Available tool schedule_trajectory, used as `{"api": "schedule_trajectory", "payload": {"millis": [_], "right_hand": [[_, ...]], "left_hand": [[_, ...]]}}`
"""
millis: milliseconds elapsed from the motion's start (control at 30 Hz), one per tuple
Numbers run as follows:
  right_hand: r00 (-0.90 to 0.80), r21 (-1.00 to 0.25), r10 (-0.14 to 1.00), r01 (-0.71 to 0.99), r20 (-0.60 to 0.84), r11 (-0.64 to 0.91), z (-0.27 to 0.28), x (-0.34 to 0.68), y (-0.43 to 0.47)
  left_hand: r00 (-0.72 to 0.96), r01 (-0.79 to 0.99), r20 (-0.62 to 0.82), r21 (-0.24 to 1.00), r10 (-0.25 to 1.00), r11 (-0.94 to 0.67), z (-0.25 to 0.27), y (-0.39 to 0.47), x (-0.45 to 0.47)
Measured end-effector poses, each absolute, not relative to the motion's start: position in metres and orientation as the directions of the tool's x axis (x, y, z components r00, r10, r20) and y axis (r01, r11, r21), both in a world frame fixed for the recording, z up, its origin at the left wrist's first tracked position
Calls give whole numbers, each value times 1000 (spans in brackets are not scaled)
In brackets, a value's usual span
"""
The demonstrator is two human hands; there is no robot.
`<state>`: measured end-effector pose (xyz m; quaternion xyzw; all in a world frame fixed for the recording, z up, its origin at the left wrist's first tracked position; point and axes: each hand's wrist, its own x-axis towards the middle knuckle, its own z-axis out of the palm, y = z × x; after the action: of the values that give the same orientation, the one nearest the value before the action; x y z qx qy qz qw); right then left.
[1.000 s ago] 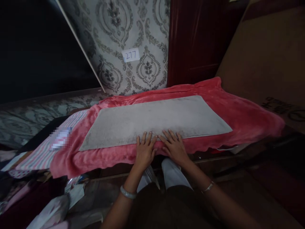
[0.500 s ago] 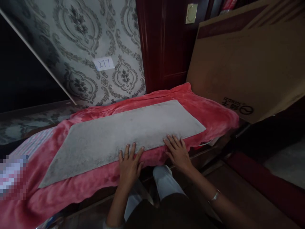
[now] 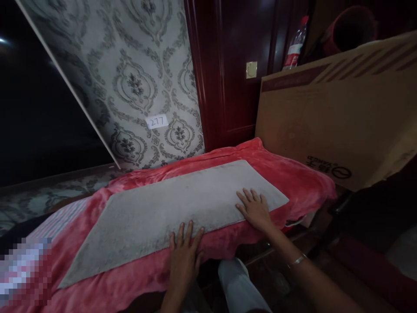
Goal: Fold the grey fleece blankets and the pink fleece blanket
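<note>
The left hand [image 3: 184, 255] and right hand [image 3: 256, 212], grips spread, lie across the near edge of a smooth grey cloth [image 3: 169, 204], far side open; plush red blanket [image 3: 289, 170] beneath.

The grey cloth [image 3: 182, 204] is matt, the red blanket [image 3: 286, 167] plush, perhaps fleece.

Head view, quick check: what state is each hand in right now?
Left hand: open, holding nothing, fingertips at the near edge of the gray cloth.
Right hand: open, holding nothing, fingers spread over the cloth.
</note>
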<state>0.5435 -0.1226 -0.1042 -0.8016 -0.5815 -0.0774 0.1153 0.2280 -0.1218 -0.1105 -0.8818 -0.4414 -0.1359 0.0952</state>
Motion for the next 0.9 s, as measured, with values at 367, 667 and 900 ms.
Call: {"api": "schedule_trajectory", "payload": {"millis": [367, 667, 900], "right_hand": [[307, -123, 932, 950, 191, -287, -102, 545, -122], [283, -119, 938, 957, 201, -264, -109, 548, -124], [210, -135, 954, 974, 214, -184, -90, 569, -108]], "left_hand": [[452, 856, 349, 89, 821, -509, -45, -37, 211], [322, 947, 169, -43, 932, -319, -68, -20, 196], [326, 945, 94, -30, 941, -325, -43, -17, 207]]}}
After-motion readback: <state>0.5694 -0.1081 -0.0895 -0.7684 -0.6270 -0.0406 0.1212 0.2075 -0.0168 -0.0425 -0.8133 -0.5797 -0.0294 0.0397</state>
